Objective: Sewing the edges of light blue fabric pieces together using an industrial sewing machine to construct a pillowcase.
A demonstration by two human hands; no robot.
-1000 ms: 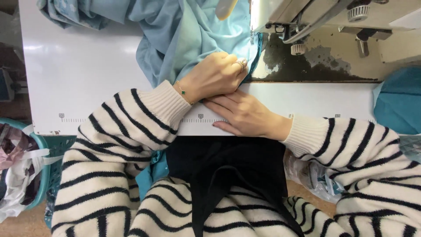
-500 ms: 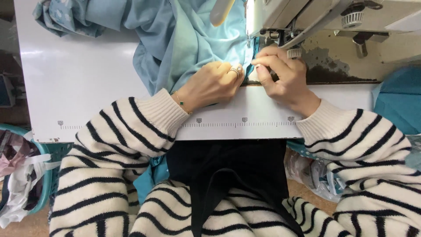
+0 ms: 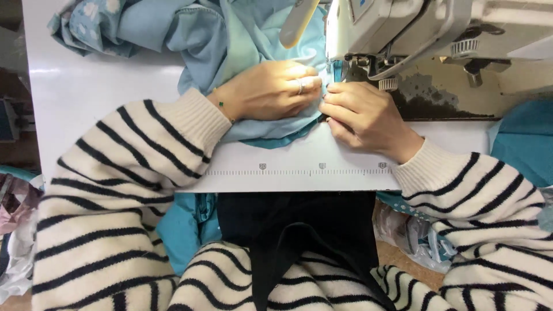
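Observation:
Light blue fabric (image 3: 230, 40) is bunched on the white sewing table (image 3: 103, 92) and runs under the sewing machine (image 3: 415, 29) at the top right. My left hand (image 3: 271, 89), with a ring on one finger, lies flat on the fabric and presses it down beside the needle area. My right hand (image 3: 360, 115) pinches the fabric's edge just in front of the presser foot, fingertips touching those of the left hand. Both arms wear cream sleeves with black stripes.
A ruler scale (image 3: 317, 171) is printed along the table's front edge. Teal cloth (image 3: 524, 144) lies at the right, more teal cloth (image 3: 184, 230) hangs under the table, and plastic bags (image 3: 415, 239) sit low on the right. A bin of scraps (image 3: 14, 230) stands at the left.
My right hand has moved from the table's front edge up to the needle area and taken the fabric edge. My left hand slid up and right along the fabric.

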